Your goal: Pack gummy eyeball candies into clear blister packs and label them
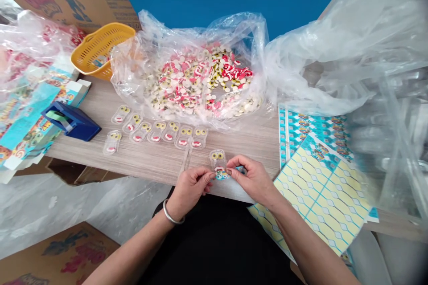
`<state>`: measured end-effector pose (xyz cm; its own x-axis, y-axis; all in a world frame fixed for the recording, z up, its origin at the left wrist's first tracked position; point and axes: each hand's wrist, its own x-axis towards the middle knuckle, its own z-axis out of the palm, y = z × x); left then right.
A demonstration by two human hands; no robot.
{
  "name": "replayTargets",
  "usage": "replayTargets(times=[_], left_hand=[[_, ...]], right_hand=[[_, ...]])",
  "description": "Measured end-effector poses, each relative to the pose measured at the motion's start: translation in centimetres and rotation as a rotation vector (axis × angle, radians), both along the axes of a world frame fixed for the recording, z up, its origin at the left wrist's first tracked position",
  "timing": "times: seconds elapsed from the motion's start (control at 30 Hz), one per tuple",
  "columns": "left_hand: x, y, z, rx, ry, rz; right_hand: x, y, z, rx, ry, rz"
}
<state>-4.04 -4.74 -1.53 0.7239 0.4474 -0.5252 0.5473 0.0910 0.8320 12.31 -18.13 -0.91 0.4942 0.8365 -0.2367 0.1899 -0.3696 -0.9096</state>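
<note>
Hands: both are brought together at the near edge of the table (157,160); the left hand (190,187), with a bangle (171,216) on its wrist, and the right hand (251,179) are pinched from either side on a small sticker (221,175).
Sticker: blue and round-looking, held just over the near end of a clear candy pack (218,159); its print is too small to be read.
Pack in hand: it lies flat on the table, touching the fingertips, with two eye-shaped sweets at the far end and a red-and-white one at the near end.
Long axis: it runs away from the person, from near edge toward the bag, only slightly tilted.
Done so far: a row of filled packs (160,132) is laid out further left on the table, and one more pack (112,141) lies apart at its left end; no blue sticker can be made out on them.
Left to do: judged from the heap, much is left, since the plastic bag (200,75) beyond the row is full of loose sweets (197,82).
Sticker sheets: a used sheet (321,191) of empty yellow backing lies to the right, over a printed sheet (314,127) with stickers on it.
Further out: a tape dispenser (72,120) and a yellow basket (98,49) are seen at the left.
</note>
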Motion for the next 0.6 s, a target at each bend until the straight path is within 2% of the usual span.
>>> replayTargets(times=[0.13,0.27,0.4,0.6], left_hand=[[0.1,-0.1,0.2,0.119,0.092,0.043],[0.6,0.7,0.4,0.207,0.073,0.075],[1.3,1.6,-0.4,0.306,0.066,0.05],[2.0,1.8,-1.5,0.345,0.084,0.008]], right_hand=[[-0.5,0.1,-0.3,-0.029,0.01,-0.045],[0.0,1.1,-0.8,-0.047,-0.045,-0.046],[0.7,2.4,-1.2,-0.102,-0.115,-0.027],[1.1,3.1,-1.5,-0.18,-0.2,0.013]])
